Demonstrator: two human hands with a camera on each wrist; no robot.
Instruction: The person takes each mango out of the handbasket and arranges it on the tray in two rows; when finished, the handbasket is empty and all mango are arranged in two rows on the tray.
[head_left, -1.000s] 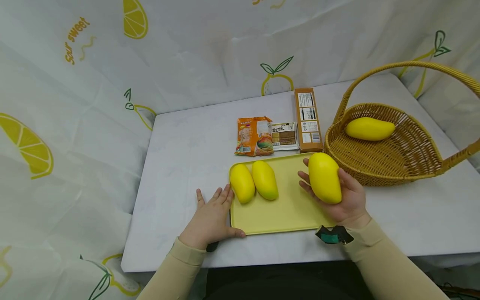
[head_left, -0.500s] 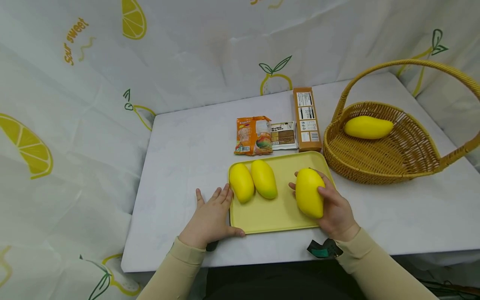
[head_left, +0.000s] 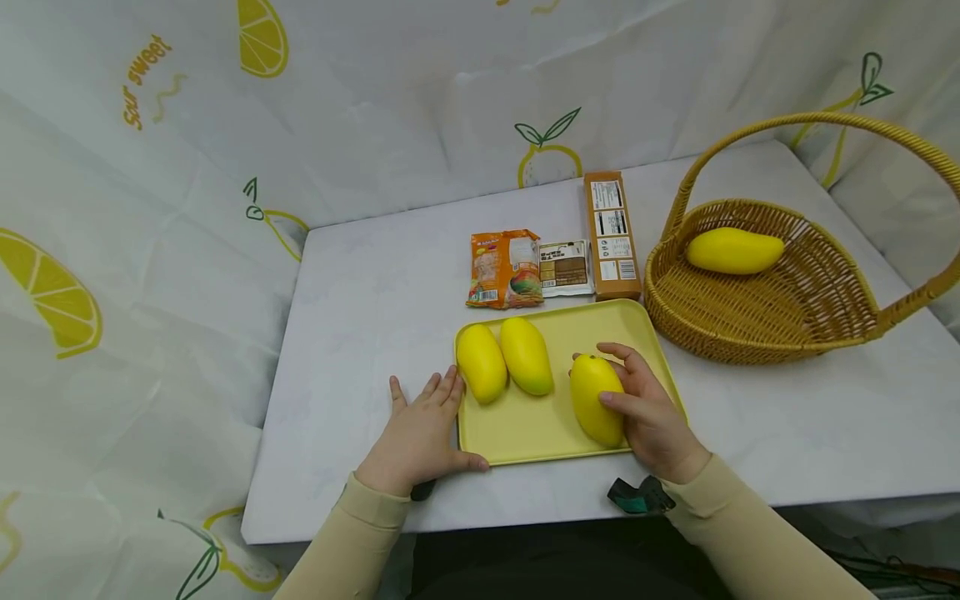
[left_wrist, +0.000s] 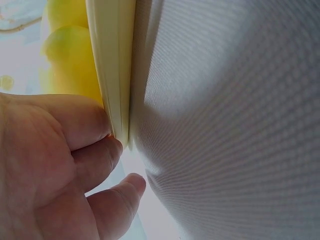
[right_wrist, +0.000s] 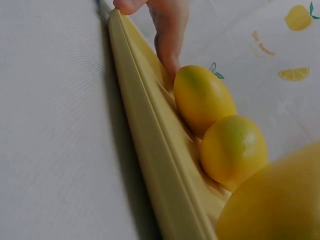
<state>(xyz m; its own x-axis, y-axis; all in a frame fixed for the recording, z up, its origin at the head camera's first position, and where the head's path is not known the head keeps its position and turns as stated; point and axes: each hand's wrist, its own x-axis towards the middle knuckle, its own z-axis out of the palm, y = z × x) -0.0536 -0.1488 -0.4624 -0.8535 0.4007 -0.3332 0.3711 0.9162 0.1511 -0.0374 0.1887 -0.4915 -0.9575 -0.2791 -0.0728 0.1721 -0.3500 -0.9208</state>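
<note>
My right hand [head_left: 662,429] holds a yellow mango [head_left: 592,396] low over the right part of a pale yellow tray [head_left: 521,433], thumb on its near side. Whether this mango touches the tray I cannot tell. Two more mangoes, a left one [head_left: 481,365] and a right one [head_left: 527,357], lie side by side at the tray's left end. With fingers spread, my left hand [head_left: 420,437] rests at the tray's left edge. In the left wrist view its fingers [left_wrist: 95,162] touch the tray's rim [left_wrist: 112,75]. The held mango [right_wrist: 285,205] looms at lower right in the right wrist view.
A wicker basket [head_left: 757,346] with a tall handle stands to the right, holding another mango [head_left: 735,251]. Behind the tray lie an orange snack packet [head_left: 506,269], a small brown-and-white packet [head_left: 566,268] and a long brown box [head_left: 612,236]. A white cloth [head_left: 360,317] covers the table.
My right hand has carried its mango leftward, toward me and down to the tray, away from the basket. The left hand and the other mangoes have stayed put.
</note>
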